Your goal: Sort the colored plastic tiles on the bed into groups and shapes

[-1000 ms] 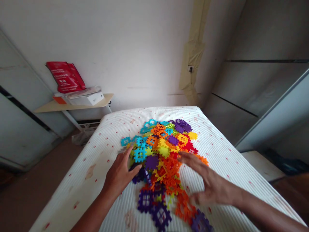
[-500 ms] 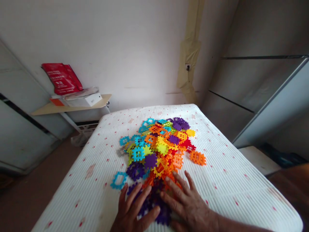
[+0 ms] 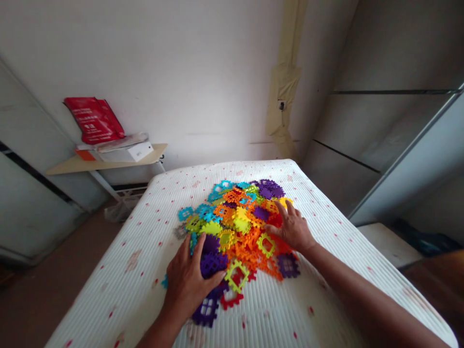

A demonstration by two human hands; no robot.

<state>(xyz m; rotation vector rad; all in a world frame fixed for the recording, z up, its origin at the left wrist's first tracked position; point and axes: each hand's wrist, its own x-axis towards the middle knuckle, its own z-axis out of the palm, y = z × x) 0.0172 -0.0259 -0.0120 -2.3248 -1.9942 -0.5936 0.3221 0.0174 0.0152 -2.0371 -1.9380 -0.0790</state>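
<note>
A heap of colourful interlocking plastic building pieces [image 3: 242, 222] lies on the white bed cover. My left hand [image 3: 192, 270] rests at the heap's near left edge, fingers apart, against several purple pieces [image 3: 213, 263]. On the right side, my right hand [image 3: 292, 227] reaches over orange and red pieces, its fingers spread. Between the hands lie orange pieces [image 3: 250, 249] and a lime-green frame piece [image 3: 266, 245]. Another lime frame [image 3: 237, 275] sits near my left thumb. A purple window piece [image 3: 206, 310] is closest to me, and another purple window piece [image 3: 289, 265] lies below my right hand.
The ribbed cover [image 3: 137, 290] with red specks spreads around the heap. Back left, a small table [image 3: 68, 165] holds a white box [image 3: 139, 151] and a red bag [image 3: 94, 120]. A wall socket [image 3: 282, 105] is at the back; a grey cabinet [image 3: 362, 125] stands right.
My right hand has moved away from me to the heap's right side; my left hand has shifted slightly forward. Pieces at the near end have spread, with lime frames now on top.
</note>
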